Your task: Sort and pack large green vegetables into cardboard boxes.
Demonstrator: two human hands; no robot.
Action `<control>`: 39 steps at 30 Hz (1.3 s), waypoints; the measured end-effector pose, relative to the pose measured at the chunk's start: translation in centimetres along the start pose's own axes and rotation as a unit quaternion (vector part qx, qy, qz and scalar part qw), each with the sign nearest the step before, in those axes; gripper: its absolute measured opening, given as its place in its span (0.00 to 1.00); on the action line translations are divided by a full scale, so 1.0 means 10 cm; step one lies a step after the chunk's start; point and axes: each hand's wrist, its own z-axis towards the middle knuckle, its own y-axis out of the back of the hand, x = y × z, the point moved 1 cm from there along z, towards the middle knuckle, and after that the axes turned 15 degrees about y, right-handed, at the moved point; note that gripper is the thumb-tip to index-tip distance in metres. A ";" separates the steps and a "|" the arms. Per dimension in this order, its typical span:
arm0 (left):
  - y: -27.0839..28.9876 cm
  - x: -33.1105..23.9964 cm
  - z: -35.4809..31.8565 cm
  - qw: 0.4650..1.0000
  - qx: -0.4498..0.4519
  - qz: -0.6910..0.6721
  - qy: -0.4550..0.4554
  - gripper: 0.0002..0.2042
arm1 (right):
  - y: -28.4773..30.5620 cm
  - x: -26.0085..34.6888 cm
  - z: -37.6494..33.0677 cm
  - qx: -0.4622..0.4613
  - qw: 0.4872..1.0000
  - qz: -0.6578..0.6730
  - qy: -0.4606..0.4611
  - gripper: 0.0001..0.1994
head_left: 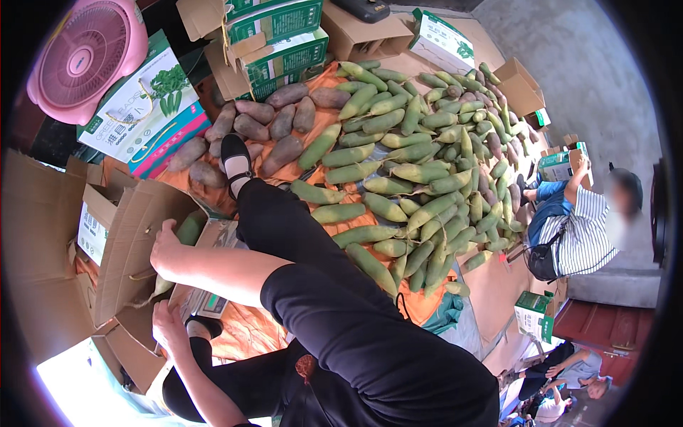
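An opened brown carton (121, 263) stands before me, its flaps raised. My right hand (165, 250) reaches over its opening, the thumb spread apart from the curved fingers and the palm side hidden. Close by it a green radish (191, 228) lies in the carton. Below, my left hand (169, 327) is closed at the edge of a cardboard flap (135, 326). Between the hands, the pale, thin-rooted end of another radish (162, 286) shows. A small scale with a display (212, 304) sits beside the carton, partly covered.
Many green radishes (420, 171) are heaped on an orange sheet (249, 329), with reddish-purple roots (252, 128) near my foot. A pink fan (89, 60) and printed cartons (284, 60) stand behind. A person in a striped shirt (576, 238) sits beyond the heap; others are farther off.
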 end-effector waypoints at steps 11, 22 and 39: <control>0.04 -0.03 0.01 1.000 -0.014 0.015 -0.001 0.06 | 1.23 -0.53 -1.22 -0.287 0.941 0.155 0.087 0.14; 0.05 -0.22 -0.01 0.999 -0.013 -0.029 -0.015 0.05 | -1.55 -2.58 -3.51 -0.289 0.848 0.148 -0.420 0.12; -0.03 -0.02 0.03 1.000 -0.020 -0.010 -0.009 0.05 | -2.64 -2.71 -3.76 -0.106 0.705 0.203 -0.672 0.23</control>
